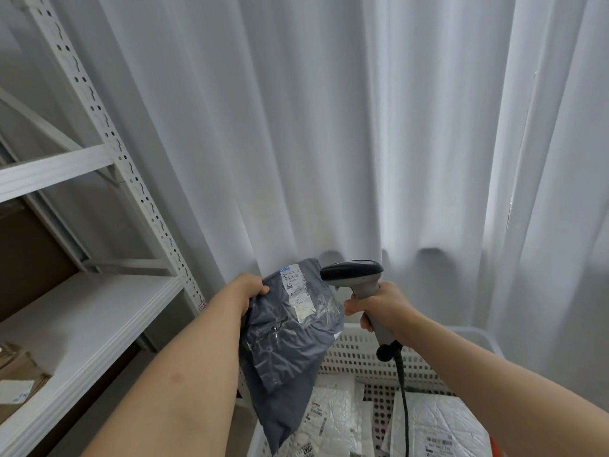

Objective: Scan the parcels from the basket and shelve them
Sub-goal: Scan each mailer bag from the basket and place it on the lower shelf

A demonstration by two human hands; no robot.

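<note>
A white curtain (329, 127) hangs in long folds across the whole far side of the room. To the left stands a white metal shelving rack (108, 153) with perforated uprights; its lower shelf board (82, 331) runs toward the near left, and brown cardboard boxes (19, 374) sit in the bay beneath it at the left edge. Another brown box (29, 258) stands at the back of that shelf.

Near and to the right, low in the scene, sits a white perforated plastic basket (356, 354). Inside it lie white padded mailers with printed labels, one (329, 417) toward the left and one (441, 427) toward the right.

Above the basket's left side the person holds up a grey plastic parcel bag (283, 341), crumpled and hanging down so that its lower end reaches into the basket. Its white shipping label (295, 285) faces right and sits near the top. The left hand (247, 288) grips the bag's upper left edge, thumb pinched over the front.

Just right of the label, the right hand (382, 308) has its fingers wrapped around the grey handle of a barcode scanner (356, 275), whose dark head points left at the label, very close to it. The scanner's black cable (403, 390) drops down into the basket.
</note>
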